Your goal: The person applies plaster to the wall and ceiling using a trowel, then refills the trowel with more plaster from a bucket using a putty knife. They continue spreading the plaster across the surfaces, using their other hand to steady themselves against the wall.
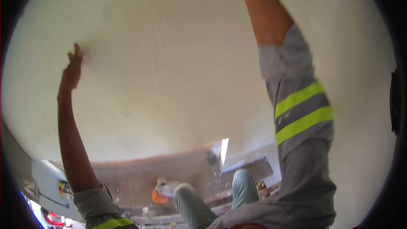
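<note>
In the head view the left hand [72, 70] is raised flat against the pale wall [169, 68], its fingers [77, 53] straight, close together and holding nothing. The right arm [265, 12] reaches up out of frame, so its fingers cannot be told. Below, an orange object [159, 196] lies on the floor.

Below me, toward six o'clock: raw brown band [152, 171] along base. My knees in grey-green trousers [241, 186], bent, side by side. Orange object [157, 196] lying just at nine o'clock of my knee, something pale on top of it, too blurred to name. Planks [169, 218] under my legs, pale, dusty. Bright gap [224, 150] at twelve o'clock of my knees. Yellow item [63, 186] and red loops [51, 219] far out at eight o'clock, small, unclear.
</note>
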`<state>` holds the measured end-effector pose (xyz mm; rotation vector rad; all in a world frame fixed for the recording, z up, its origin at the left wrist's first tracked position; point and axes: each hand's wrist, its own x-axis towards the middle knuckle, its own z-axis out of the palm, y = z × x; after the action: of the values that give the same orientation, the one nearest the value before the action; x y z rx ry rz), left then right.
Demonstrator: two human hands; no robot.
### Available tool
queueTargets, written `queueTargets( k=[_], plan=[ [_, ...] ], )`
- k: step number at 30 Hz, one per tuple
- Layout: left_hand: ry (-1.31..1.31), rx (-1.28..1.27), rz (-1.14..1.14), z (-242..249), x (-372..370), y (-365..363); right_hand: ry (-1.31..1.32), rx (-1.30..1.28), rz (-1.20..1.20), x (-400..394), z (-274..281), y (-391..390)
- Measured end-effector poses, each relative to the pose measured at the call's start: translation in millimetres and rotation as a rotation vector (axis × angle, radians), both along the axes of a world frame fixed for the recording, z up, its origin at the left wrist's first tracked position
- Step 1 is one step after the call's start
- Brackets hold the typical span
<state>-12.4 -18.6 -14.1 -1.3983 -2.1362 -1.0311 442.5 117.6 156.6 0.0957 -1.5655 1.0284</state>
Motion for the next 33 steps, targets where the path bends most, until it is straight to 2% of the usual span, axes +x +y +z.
queueTargets(
  k=[4, 5, 7, 10, 13, 16, 19, 21, 23, 24, 26, 27, 28, 31, 33],
  plan=[
    [0.115, -0.023, 0.100, -4.0, -10.0, 6.3, 0.010, 0.093, -0.028, 36.5, -28.9, 2.1],
    [0.129, -0.061, 0.146, 0.8, 1.1, 2.7, 0.013, 0.037, 0.038, 48.3, -49.6, -14.0],
    [0.064, -0.066, 0.102, 10.5, 16.5, -9.8, -0.069, -0.113, 0.056, 75.0, -77.6, -10.5],
    [0.046, -0.062, 0.096, 8.8, 18.0, -12.0, -0.054, -0.315, 0.028, 102.3, -98.3, -14.6],
    [0.038, -0.082, 0.080, 12.8, 20.9, -10.6, 0.003, -0.338, 0.072, 120.8, -107.1, -10.6],
    [0.009, -0.063, 0.054, 15.2, 22.8, -13.3, 0.168, -0.222, 0.092, 125.6, -133.4, -21.9],
    [0.106, -0.052, 0.122, 7.9, 5.7, -5.5, 0.250, -0.265, -0.004, 134.1, -163.9, -4.5],
    [0.190, -0.062, 0.211, 7.6, -0.5, -3.9, 0.186, -0.231, -0.298, 146.2, -169.5, 10.0],
    [0.255, -0.147, 0.357, 33.7, 34.2, -21.9, 0.121, -0.117, -0.631, 159.3, -149.6, 21.9],
    [0.269, -0.042, 0.298, 44.6, 34.0, -24.0, 0.076, -0.022, -0.805, 168.0, -129.8, 23.0],
    [0.279, 0.143, 0.196, 80.9, 43.9, -24.8, -0.035, -0.043, -1.079, 194.1, -79.0, 29.8],
    [0.273, 0.237, 0.153, 106.1, 62.4, -24.1, -0.002, 0.060, -1.091, 197.7, -51.4, 33.1],
    [0.329, 0.246, 0.160, 126.6, 75.6, -18.0, -0.055, 0.098, -1.229, 200.6, -30.9, 36.9],
    [0.444, 0.343, -0.055, 208.7, 61.4, -1.8, -0.222, 0.243, -1.463, 211.0, 53.7, 56.2],
    [0.449, 0.377, -0.101, 262.9, 73.4, 3.1, -0.203, 0.406, -1.331, 199.7, 103.8, 72.8]
  ],
)
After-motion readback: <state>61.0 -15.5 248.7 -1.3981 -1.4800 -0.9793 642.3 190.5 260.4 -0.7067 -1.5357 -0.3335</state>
